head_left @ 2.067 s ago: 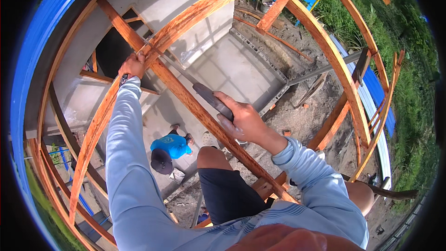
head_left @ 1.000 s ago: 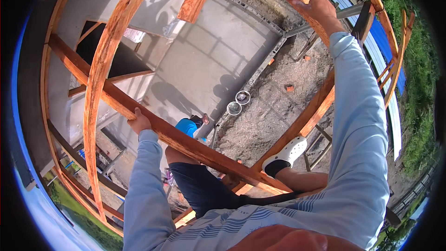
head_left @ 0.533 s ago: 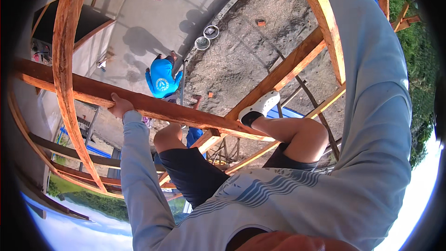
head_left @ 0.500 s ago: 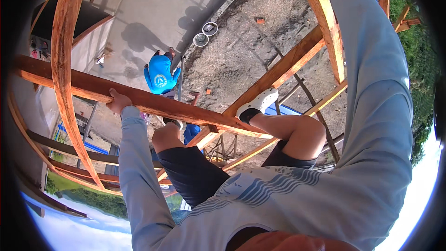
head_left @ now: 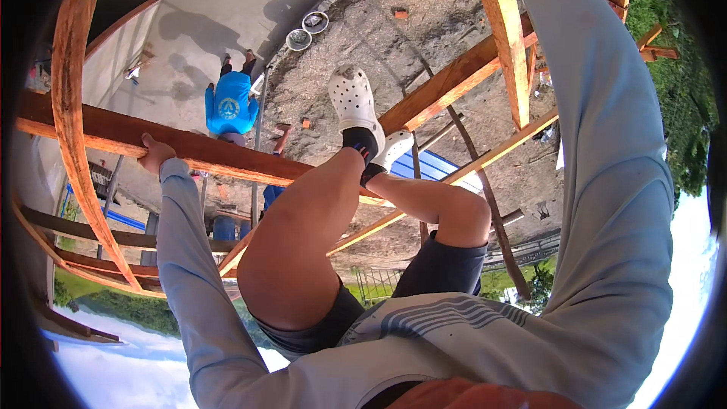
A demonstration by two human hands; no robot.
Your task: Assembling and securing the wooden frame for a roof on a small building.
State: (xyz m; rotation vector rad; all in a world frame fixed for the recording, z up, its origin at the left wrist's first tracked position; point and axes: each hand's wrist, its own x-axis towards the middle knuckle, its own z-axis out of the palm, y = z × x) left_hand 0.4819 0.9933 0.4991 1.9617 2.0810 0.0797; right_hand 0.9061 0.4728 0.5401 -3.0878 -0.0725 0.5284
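My left hand [head_left: 157, 154] grips the top edge of a long wooden beam [head_left: 110, 125] that runs from the far left toward the middle. The right sleeve [head_left: 606, 98] stretches up past the upper edge, and the right hand is out of view. One foot, in a white clog [head_left: 353, 95], is lifted in front of that beam. The other white clog [head_left: 397, 148] rests by a second beam [head_left: 447, 91], which slants toward the upper right. My raised thigh hides part of the left beam.
Upright timbers [head_left: 68, 98] stand at the left, with another post [head_left: 500, 30] near the right arm. Far below, a person in a blue shirt [head_left: 229, 102] bends over the concrete floor. Two buckets [head_left: 298, 39] and blue sheets [head_left: 447, 172] lie down there. A thin batten [head_left: 500, 140] slants across.
My left leg has come up and across to the right, bringing its clog beside the other foot. The left hand keeps its hold on the beam. The whole scene has shifted somewhat left.
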